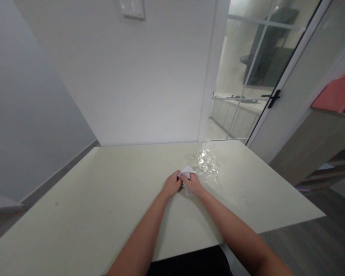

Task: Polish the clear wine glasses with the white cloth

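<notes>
A plain grey wall [46, 76] stands at far left, and a broad, pale cream surface [103, 199] stretches from there across the scene. Around its middle, slightly right, two bare hands meet. The left hand [172, 185] has its fingers curled in at the left of a white cloth [187, 169]; whether they are clamped on anything cannot be told. The cloth is soft, matte and bunched, with a folded peak sticking up on the far side of the hands. Just below it, on the near side, shows a clear, rounded object [187, 191], glass-like and partly hidden. The right hand [193, 184] has its fingers closed on the cloth, thumb across it. Beyond, far and right, clear, glinting glassware [208, 161] clusters tightly on the surface, too blurred to count. At far right is a paned door with a black handle [274, 98].
</notes>
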Demonstrator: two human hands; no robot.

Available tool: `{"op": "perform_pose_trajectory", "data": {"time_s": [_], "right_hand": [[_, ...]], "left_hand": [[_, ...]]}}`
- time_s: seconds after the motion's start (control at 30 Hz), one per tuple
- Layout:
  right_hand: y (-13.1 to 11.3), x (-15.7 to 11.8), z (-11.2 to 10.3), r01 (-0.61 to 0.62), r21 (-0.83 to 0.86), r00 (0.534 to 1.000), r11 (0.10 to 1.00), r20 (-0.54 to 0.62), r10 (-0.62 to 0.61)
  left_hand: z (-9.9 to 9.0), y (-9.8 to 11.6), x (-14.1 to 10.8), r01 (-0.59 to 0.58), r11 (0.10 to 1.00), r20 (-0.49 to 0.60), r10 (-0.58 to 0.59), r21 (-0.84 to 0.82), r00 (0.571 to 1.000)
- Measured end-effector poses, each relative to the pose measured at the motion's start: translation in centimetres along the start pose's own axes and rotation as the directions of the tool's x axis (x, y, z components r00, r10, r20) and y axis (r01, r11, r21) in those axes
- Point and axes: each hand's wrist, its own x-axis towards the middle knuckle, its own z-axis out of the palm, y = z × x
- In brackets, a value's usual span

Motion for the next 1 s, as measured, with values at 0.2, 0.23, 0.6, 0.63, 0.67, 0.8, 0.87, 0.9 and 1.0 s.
{"op": "perform_pose_trajectory", "data": {"time_s": [0.2, 0.23, 0.6, 0.63, 0.67, 0.8, 0.87, 0.9, 1.0], "right_hand": [[0.14, 0.06, -0.01, -0.003, -0.016, 1.000, 1.000, -0.004, 0.003], [0.14, 0.06, -0.02, -0.003, -0.022, 1.000, 1.000, -0.004, 0.003], [0.14, 0.04, -0.07, 0.007, -0.019, 1.000, 1.000, 0.010, -0.007], [0.15, 0.04, -0.08, 0.009, -0.014, 1.000, 1.000, 0.013, -0.009], [0.15, 0.04, -0.10, 0.010, -0.012, 1.000, 1.000, 0.015, -0.010], [0.04, 0.02, -0.14, 0.000, -0.019, 1.000, 1.000, 0.013, 0.000], [-0.01, 0.01, -0.15, -0.001, -0.023, 1.000, 1.000, 0.010, 0.001], [-0.03, 0.00, -0.14, 0.001, -0.024, 1.000, 1.000, 0.009, -0.001], [-0.04, 0.03, -0.14, 0.000, -0.022, 1.000, 1.000, 0.014, 0.000]], "left_hand": [[-0.14, 0.20, -0.03, 0.026, 0.999, 0.013, -0.027, 0.021, 1.000], [-0.14, 0.21, -0.04, 0.025, 0.999, 0.014, -0.025, 0.024, 1.000], [0.05, -0.01, 0.07, -0.011, 1.000, 0.001, 0.011, 0.025, 1.000], [0.05, 0.00, 0.06, -0.015, 1.000, 0.001, 0.015, 0.022, 1.000], [0.04, 0.02, 0.05, -0.016, 1.000, -0.001, 0.016, 0.021, 1.000], [0.01, 0.10, 0.01, -0.016, 1.000, 0.005, 0.016, 0.018, 1.000], [0.02, 0.11, 0.01, -0.011, 1.000, 0.005, 0.011, 0.020, 1.000], [0.03, 0.09, 0.01, -0.010, 1.000, 0.003, 0.010, 0.021, 1.000], [0.13, -0.02, 0.03, -0.008, 1.000, -0.002, 0.008, 0.021, 1.000]]}}
